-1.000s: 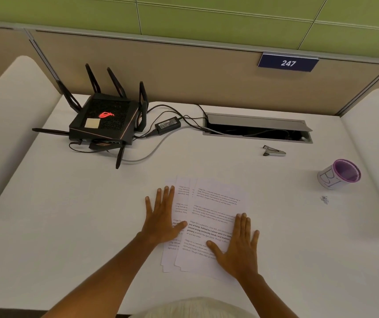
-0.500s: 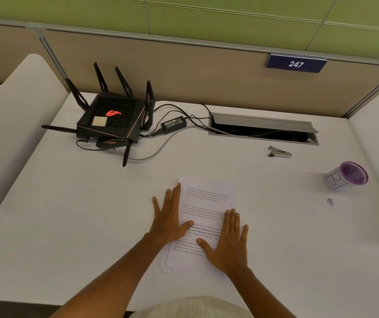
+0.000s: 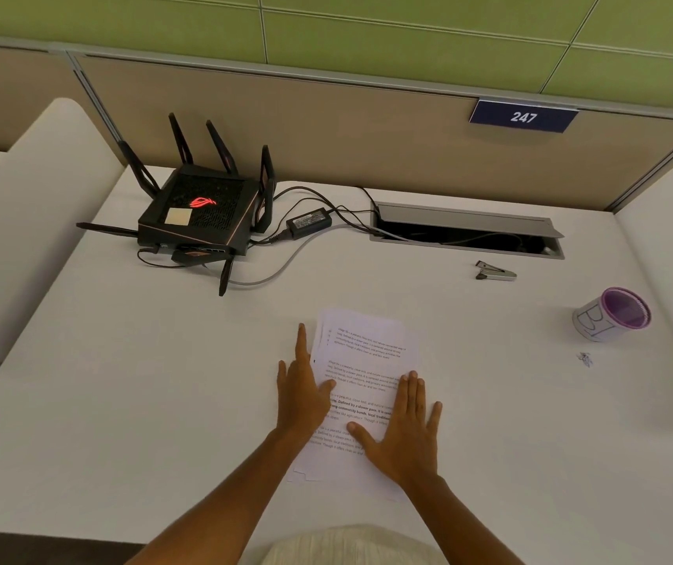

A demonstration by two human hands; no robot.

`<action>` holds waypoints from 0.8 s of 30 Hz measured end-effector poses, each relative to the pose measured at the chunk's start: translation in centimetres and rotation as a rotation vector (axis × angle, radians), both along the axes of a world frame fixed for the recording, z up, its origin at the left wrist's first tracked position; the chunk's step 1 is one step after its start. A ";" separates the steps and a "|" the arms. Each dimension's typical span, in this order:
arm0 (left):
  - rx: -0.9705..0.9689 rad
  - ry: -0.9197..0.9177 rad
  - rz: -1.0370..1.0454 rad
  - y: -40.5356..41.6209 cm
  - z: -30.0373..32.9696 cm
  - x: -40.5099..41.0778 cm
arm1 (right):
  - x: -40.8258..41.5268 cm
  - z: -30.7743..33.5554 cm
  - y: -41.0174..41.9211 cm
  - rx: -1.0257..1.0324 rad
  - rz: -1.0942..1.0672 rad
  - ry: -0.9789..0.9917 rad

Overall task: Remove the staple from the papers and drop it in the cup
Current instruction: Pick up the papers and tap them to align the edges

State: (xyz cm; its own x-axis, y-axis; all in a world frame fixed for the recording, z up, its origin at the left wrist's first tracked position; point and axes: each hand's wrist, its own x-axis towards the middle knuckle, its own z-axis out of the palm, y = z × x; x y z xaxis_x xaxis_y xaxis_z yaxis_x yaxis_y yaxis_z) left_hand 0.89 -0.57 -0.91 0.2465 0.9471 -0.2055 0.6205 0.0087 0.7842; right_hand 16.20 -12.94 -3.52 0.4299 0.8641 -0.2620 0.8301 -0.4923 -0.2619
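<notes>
A stack of printed papers (image 3: pixel 367 360) lies on the white desk in front of me. My left hand (image 3: pixel 300 395) lies flat with straight fingers along the stack's left edge, thumb on the paper. My right hand (image 3: pixel 404 430) presses flat on the lower right part of the stack, fingers spread. A purple-rimmed cup (image 3: pixel 612 316) with marker writing lies tilted at the right. A metal staple remover (image 3: pixel 494 272) rests near the cable hatch. A tiny bent bit of metal (image 3: pixel 584 358) sits on the desk below the cup. I cannot see a staple in the papers.
A black router (image 3: pixel 200 216) with several antennas stands at the back left, with a power adapter (image 3: pixel 308 222) and cables running to the open cable hatch (image 3: pixel 465 232). White padded dividers flank the desk on both sides. A partition with sign 247 closes the back.
The fanned sheets have been pushed together into a neater stack. Both hands moved inward toward each other, the left one sliding to the stack's left edge.
</notes>
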 end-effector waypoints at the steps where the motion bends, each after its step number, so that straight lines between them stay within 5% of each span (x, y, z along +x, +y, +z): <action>1: -0.009 -0.037 0.035 -0.3 0.2 -0.1 | 0.0 0.0 0.1 -0.009 -0.001 0.010; 4: -0.124 -0.187 0.078 -1.0 0.9 -0.5 | 0.3 0.1 0.2 0.066 -0.037 0.127; 9: -0.178 -0.312 0.040 -0.9 2.0 -1.3 | 2.9 2.5 0.3 0.384 -0.386 0.577; 15: -0.268 -0.450 0.116 -0.9 4.1 -1.7 | 6.0 5.9 0.2 0.394 -0.450 1.056; 24: -0.338 -0.513 0.173 -2.3 6.2 0.5 | 4.5 7.1 -0.2 0.448 -0.562 1.045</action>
State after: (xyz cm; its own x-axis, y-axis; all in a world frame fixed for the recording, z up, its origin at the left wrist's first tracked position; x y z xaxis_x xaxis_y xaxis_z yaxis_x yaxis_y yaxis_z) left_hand 1.37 -2.82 5.26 0.2421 0.8857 -0.3961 0.1338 0.3739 0.9178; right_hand 20.69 -13.14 3.53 0.5305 0.7309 -0.4294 -0.1661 -0.4071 -0.8982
